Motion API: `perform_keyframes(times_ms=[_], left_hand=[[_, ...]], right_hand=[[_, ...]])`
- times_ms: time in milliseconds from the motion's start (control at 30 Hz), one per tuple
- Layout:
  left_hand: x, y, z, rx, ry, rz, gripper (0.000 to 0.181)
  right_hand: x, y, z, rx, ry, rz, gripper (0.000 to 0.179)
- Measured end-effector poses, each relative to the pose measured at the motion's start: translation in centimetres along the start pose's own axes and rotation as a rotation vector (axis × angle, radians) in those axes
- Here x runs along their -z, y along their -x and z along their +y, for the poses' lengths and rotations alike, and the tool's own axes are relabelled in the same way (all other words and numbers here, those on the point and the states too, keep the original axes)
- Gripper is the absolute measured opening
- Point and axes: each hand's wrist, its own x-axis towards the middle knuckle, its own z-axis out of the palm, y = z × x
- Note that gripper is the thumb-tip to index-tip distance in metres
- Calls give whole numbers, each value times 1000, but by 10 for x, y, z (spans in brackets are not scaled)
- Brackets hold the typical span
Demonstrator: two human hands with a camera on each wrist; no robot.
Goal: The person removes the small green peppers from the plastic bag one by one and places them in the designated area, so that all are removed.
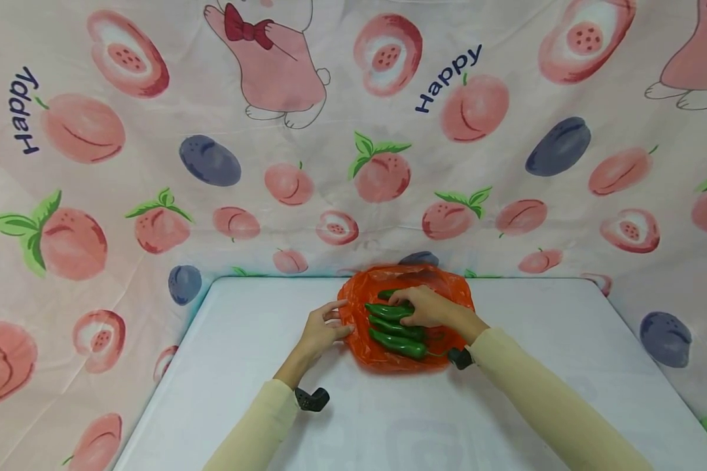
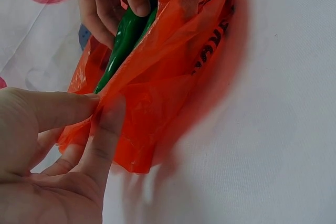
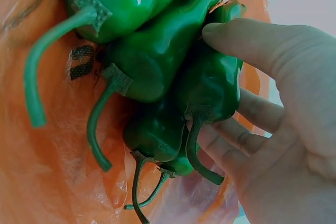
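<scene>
An orange-red plastic bag [image 1: 365, 358] lies spread at the table's far edge, with several green peppers [image 1: 397, 343] on it side by side. My left hand [image 1: 321, 332] pinches the bag's left edge between thumb and fingers; the left wrist view shows the pinched film [image 2: 139, 124] close up. From the right, my right hand [image 1: 429, 307] reaches over the bag and holds a green pepper [image 3: 212, 80], its thumb on one side and fingers curled behind. Curved stems [image 3: 37, 72] of the neighbouring peppers point toward the wrist.
The white table [image 1: 259, 307] carries the bag at its back edge. Right behind hangs a cloth [image 1: 330, 157] printed with peaches and rabbits. A small black device [image 1: 312, 399] sits at my left wrist, another [image 1: 461, 358] at my right.
</scene>
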Motion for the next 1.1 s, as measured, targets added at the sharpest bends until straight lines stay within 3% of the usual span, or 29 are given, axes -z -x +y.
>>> perform_keyframes(times_ms=[567, 1100], left_hand=[[-1, -2, 4, 30, 18, 18, 62], [-2, -6, 4, 16, 19, 35, 59]], right_hand=[[14, -2, 3, 61, 23, -11, 35], [41, 19, -1, 91, -54, 30, 37]])
